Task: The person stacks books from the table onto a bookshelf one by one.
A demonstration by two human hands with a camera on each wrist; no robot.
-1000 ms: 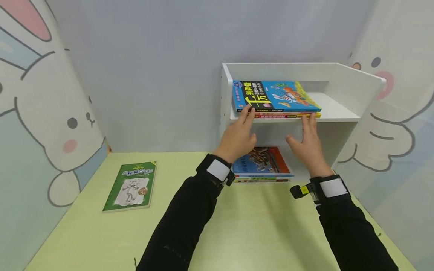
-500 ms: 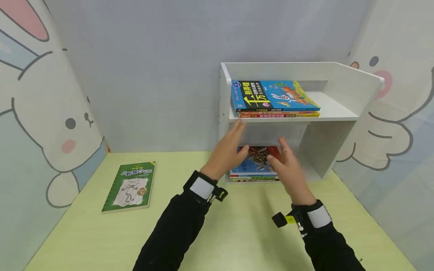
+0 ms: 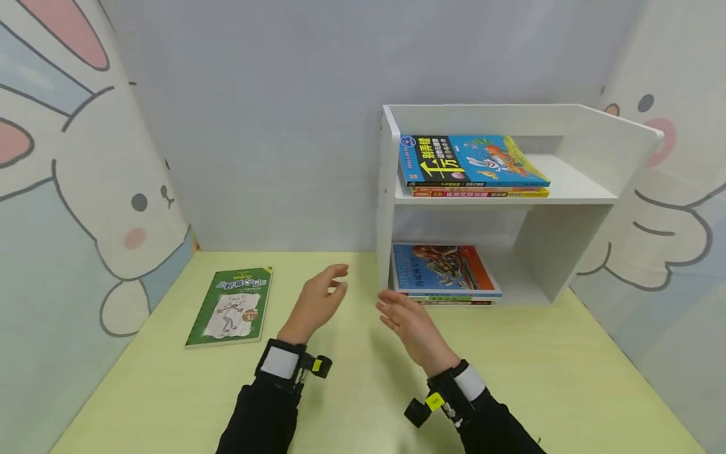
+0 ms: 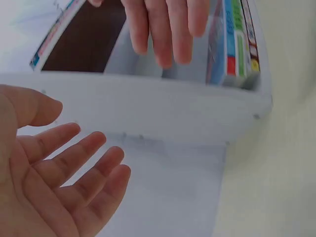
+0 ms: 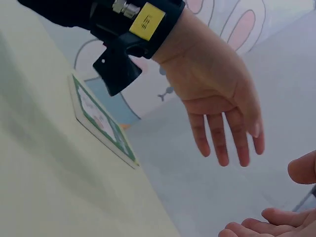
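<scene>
Both hands hover over the table with nothing in them. My left hand [image 3: 316, 304], fingers loosely bent, is between the green book [image 3: 231, 308] and the white shelf [image 3: 387, 208]. To its right, my right hand [image 3: 416, 331] is in front of the shelf's lower left corner, its fingers relaxed. The green book lies flat on the table at the left. A blue book [image 3: 431, 173] with yellow lettering tops a small pile on the upper shelf. Below, a blue and red book [image 3: 420, 271] lies on another pile. In the left wrist view, the left palm [image 4: 44, 197] shows bare.
The pale green table [image 3: 351, 403] runs up to a grey back wall [image 3: 272, 139]. Side panels with cartoon rabbits stand at left and right. The shelf's right side panel [image 3: 609, 151] slopes down toward the front.
Both hands have left the books on the upper shelf and moved down and left, away from the shelf. The book piles have stayed in place. The head view has shifted slightly left.
</scene>
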